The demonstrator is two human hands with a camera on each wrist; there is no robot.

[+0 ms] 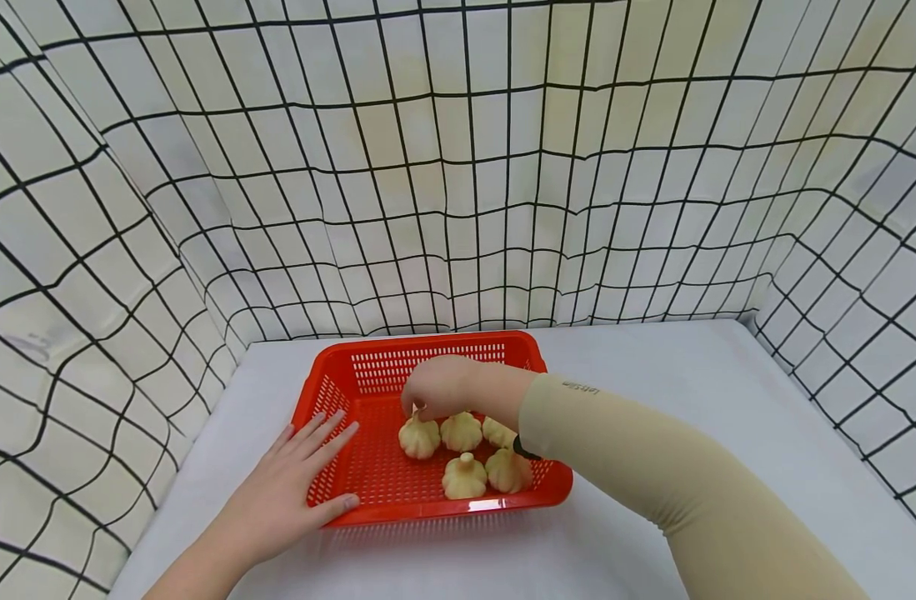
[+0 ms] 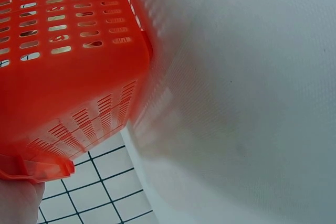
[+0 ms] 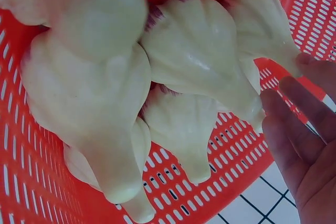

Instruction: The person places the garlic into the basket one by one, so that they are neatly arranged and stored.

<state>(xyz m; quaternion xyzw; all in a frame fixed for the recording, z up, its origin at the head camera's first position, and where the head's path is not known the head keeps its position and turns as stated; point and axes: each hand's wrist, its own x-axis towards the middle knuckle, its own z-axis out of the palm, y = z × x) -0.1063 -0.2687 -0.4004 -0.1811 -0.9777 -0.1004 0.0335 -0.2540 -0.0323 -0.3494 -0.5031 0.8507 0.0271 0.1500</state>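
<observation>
Several garlic bulbs [image 1: 465, 477] lie in a red plastic basket [image 1: 397, 514], mostly in its right half. My right hand [image 1: 438, 387] reaches in from the right and pinches the stem of the leftmost garlic bulb [image 1: 418, 437]. Up close in the right wrist view, thumb and fingers [image 3: 294, 95] meet around the stem of this pale bulb [image 3: 262, 27]. Other bulbs [image 3: 191, 45] crowd beside it, stems toward the hand. Spread over the basket's left rim is my left hand [image 1: 288, 492], its fingers straight. Only a bit of that hand shows in the left wrist view, below the basket's edge.
The basket stands on a white-covered table [image 1: 653, 358]. Behind it and along both sides rises a white backing with a black grid net [image 1: 503, 183]. Perforated walls [image 2: 63, 19] surround the bulbs.
</observation>
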